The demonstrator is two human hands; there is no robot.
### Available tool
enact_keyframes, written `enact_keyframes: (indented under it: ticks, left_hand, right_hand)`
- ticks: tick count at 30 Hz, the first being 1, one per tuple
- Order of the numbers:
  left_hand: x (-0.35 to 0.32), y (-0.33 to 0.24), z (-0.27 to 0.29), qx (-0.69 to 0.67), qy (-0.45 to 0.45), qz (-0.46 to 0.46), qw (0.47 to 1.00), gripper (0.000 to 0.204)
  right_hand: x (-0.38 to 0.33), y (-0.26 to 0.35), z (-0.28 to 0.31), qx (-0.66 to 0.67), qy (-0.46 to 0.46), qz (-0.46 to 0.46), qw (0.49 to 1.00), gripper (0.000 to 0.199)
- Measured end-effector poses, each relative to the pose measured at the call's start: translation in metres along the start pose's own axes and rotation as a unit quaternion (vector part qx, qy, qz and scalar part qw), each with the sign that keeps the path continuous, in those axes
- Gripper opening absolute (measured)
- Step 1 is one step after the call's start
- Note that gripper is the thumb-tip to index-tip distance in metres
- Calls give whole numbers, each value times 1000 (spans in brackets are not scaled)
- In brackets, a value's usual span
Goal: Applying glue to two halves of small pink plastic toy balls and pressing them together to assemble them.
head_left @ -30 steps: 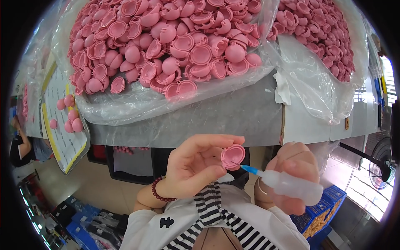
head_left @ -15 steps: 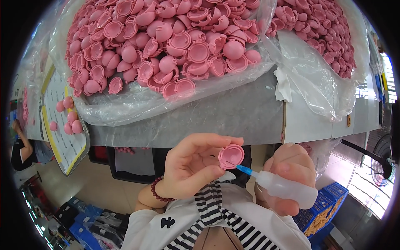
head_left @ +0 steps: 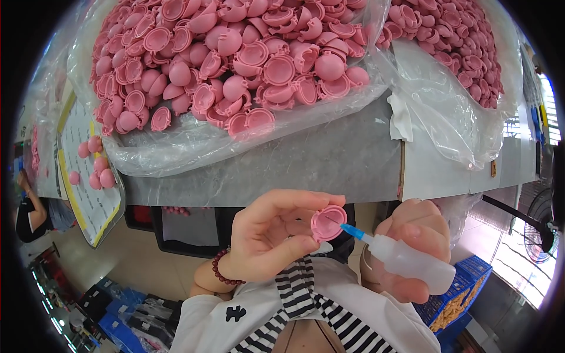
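Between the thumb and fingers of my left hand [head_left: 268,232] is a small pink plastic half-shell [head_left: 328,226], its hollow side with a raised rim turned up toward me. My right hand [head_left: 419,238] is wrapped round a translucent white squeeze bottle [head_left: 412,262]. The bottle's blue needle tip [head_left: 352,230] points left, and its thin needle reaches over the hollow of the half-shell. Whether the needle touches the plastic I cannot tell. Both hands are held in front of the table's near edge.
A large heap of pink half-shells [head_left: 235,59] lies on clear plastic sheeting [head_left: 194,156] on the grey table [head_left: 306,170]. A second pink heap [head_left: 465,47] is at the far right. Closed pink balls [head_left: 100,165] rest on a tray [head_left: 97,209] at left. A blue crate [head_left: 453,291] stands lower right.
The needle tip has shifted from the half-shell's lower rim to over its hollow. My right hand and the bottle have moved slightly right, and the half-shell has turned a little.
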State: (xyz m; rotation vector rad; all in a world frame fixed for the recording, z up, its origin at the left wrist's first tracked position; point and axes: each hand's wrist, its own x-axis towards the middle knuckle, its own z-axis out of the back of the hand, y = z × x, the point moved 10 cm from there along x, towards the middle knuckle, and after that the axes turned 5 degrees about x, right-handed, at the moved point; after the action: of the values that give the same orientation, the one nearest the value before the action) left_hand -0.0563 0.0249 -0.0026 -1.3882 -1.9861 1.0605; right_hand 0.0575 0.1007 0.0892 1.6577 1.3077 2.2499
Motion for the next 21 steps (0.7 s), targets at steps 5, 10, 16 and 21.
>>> enact_keyframes:
  ticks: [5,10,16,21]
  left_hand:
    - [0,-1,1,11,15,-22,1000,40]
    - [-3,-21,-1,199,14,-124,972,36]
    - [3,-24,-6,143,47,-150,977,37]
    - [0,-2,6,-87,69,-57,992,33]
  right_hand:
    - [2,-6,7,-1,-46,-41,998,56]
    - [0,-7,0,-5,6,-42,999,62]
    - [2,3,43,14,-79,78,994,55]
    - [-17,-27,189,-236,-363,-105,895,37]
